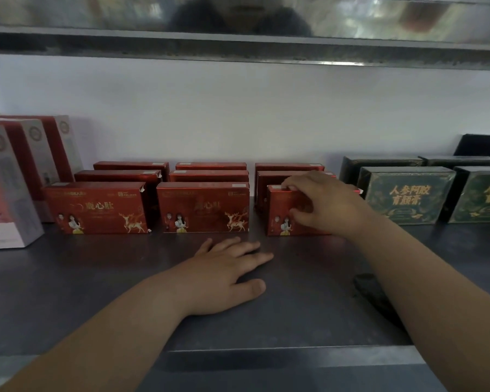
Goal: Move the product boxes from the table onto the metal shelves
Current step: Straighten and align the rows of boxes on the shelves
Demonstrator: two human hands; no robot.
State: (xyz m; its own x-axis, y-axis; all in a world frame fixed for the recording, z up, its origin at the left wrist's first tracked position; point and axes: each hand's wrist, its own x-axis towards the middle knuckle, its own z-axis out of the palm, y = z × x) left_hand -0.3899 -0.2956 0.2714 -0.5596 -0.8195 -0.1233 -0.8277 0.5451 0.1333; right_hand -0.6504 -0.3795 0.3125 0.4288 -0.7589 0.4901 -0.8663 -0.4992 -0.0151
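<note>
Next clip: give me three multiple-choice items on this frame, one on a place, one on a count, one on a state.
1. Where is the left hand? A. flat on the shelf; B. on top of a box; C. out of view.
2. How many columns of red boxes? A. two; B. three; C. five.
3. What is the right hand doing? A. hanging open; B. gripping the front red box of the right column; C. making an empty fist.
Answers: 1 A, its palm lies on bare metal; 2 B, three columns stand side by side; 3 B, fingers curl over the box's top edge.
</note>
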